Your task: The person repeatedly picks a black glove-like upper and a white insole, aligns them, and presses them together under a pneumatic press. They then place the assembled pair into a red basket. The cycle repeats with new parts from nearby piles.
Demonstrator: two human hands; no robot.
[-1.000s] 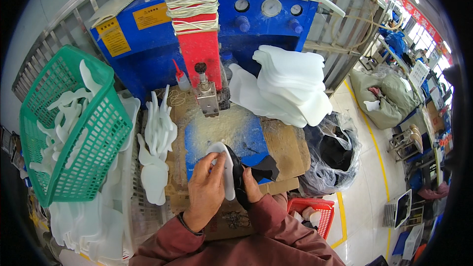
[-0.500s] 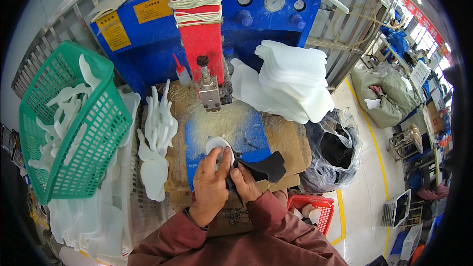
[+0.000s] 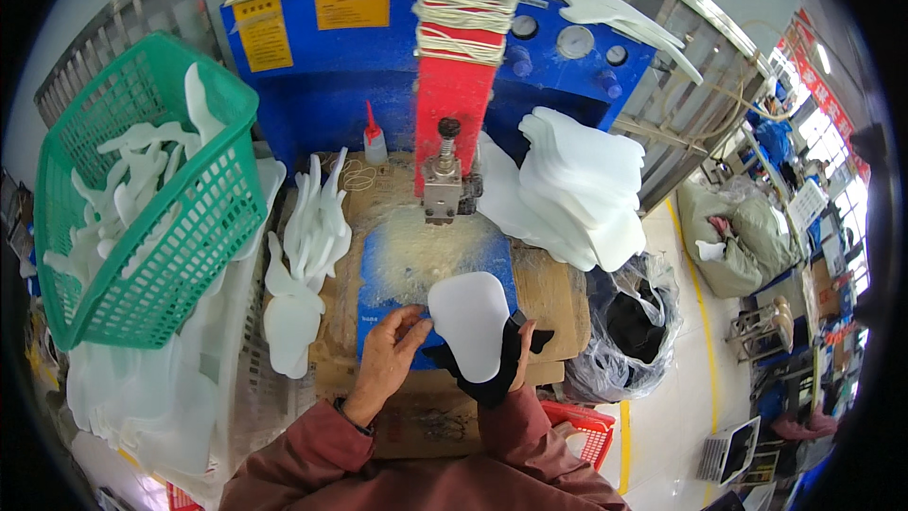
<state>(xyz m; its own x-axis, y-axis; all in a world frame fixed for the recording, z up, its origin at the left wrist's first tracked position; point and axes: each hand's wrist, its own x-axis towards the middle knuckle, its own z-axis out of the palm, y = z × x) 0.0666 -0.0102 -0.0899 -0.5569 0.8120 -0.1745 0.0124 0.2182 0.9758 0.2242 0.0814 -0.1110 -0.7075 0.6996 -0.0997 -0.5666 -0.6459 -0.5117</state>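
Observation:
My right hand (image 3: 521, 356) grips a black, floppy piece of material (image 3: 490, 390), its thumb up along the right edge. Lying flat against that black piece is a smooth white pad (image 3: 470, 322), broad at the top and narrower below, its face turned up. My left hand (image 3: 388, 352) is at the pad's left side with thumb and forefinger bent and slightly apart, holding nothing that I can see. Beneath lies a blue board (image 3: 378, 324) dusted with pale powder. Behind it, a red machine arm (image 3: 456, 95) wound with cord ends in a metal head (image 3: 443, 193).
At the left, a green basket (image 3: 194, 227) holds white cut pieces, with more white pieces (image 3: 295, 322) beside it. A stack of white sheets (image 3: 586, 189) stands back right. Nearer are a clear plastic bag (image 3: 605, 374) of black material and a red basket (image 3: 591, 435).
The white pad, mostly covered by my fingers before, now shows its whole face. My left hand has come off it to the left. The view has shifted.

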